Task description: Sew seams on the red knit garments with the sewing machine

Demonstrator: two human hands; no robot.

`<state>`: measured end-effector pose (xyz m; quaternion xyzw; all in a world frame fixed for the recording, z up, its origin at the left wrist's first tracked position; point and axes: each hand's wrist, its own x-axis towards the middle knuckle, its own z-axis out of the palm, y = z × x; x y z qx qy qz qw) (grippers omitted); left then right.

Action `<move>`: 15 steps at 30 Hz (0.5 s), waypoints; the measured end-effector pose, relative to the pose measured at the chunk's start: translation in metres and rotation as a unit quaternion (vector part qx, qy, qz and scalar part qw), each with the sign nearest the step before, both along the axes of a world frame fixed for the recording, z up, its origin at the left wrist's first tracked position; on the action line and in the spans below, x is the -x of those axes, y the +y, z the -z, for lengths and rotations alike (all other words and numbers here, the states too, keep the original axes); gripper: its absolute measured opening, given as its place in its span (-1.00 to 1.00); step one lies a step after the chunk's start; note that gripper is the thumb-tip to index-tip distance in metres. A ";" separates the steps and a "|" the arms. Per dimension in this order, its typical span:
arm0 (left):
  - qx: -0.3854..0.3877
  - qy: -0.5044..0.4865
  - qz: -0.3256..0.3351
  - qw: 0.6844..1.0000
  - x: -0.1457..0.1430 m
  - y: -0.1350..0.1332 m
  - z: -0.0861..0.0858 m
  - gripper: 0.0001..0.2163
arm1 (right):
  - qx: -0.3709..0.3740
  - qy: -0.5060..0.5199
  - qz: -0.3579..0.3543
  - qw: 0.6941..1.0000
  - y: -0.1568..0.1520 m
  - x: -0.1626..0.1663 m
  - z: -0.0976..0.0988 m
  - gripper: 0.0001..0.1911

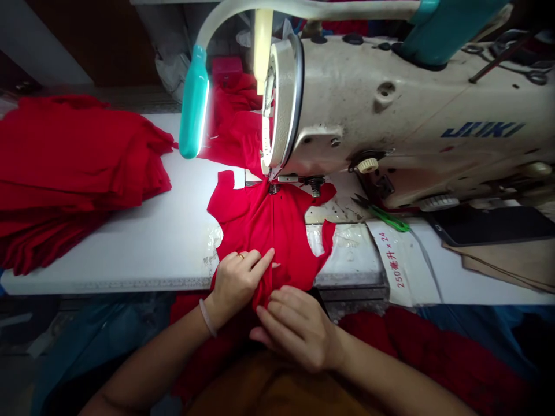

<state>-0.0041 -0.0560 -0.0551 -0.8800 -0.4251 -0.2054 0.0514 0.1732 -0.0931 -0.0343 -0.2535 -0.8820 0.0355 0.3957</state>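
A red cut garment piece (pixel 288 231) lies under the needle area of the sewing machine (pixel 347 98), with a fold running down its middle toward me. My left hand (pixel 240 277), wearing a ring and a wristband, pinches the cloth just left of that fold. Close to the table's front edge, my right hand (pixel 299 326) has its fingers curled on the lower end of the same piece. More red cloth (pixel 238 133) bunches behind the needle. The right thumb's contact with the fabric is partly hidden.
A tall stack of red fabric (pixel 73 167) sits on the left of the white table (pixel 177 231). Green thread snips (pixel 385 216), a dark phone (pixel 494 224) and brown card (pixel 498 266) lie to the right. A teal lamp (pixel 193 104) hangs beside the machine head.
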 end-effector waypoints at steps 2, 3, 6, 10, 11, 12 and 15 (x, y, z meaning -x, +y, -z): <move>-0.003 -0.016 0.002 1.000 -0.001 0.002 0.000 -0.74 | 0.020 -0.011 0.031 0.999 0.011 -0.009 0.004 -0.75; -0.004 -0.030 0.002 1.000 0.000 0.002 -0.001 -0.74 | 0.028 -0.030 0.053 0.998 0.015 -0.014 0.008 -0.73; -0.009 -0.086 -0.013 0.996 0.006 0.002 -0.011 -0.77 | 0.010 -0.084 0.095 0.992 0.022 -0.027 0.020 -0.78; 0.005 -0.115 0.020 0.993 0.010 0.000 -0.028 -0.75 | -0.019 -0.099 0.096 0.990 0.020 -0.033 0.031 -0.87; 0.012 -0.100 0.040 0.994 0.010 -0.001 -0.029 -0.74 | -0.020 -0.100 0.095 0.990 0.019 -0.034 0.031 -0.87; 0.015 -0.082 0.060 0.995 0.009 -0.002 -0.028 -0.74 | -0.021 -0.100 0.095 0.990 0.019 -0.034 0.032 -0.87; 0.007 -0.049 0.079 0.996 0.008 -0.002 -0.019 -0.75 | -0.023 -0.097 0.095 0.990 0.020 -0.037 0.032 -0.85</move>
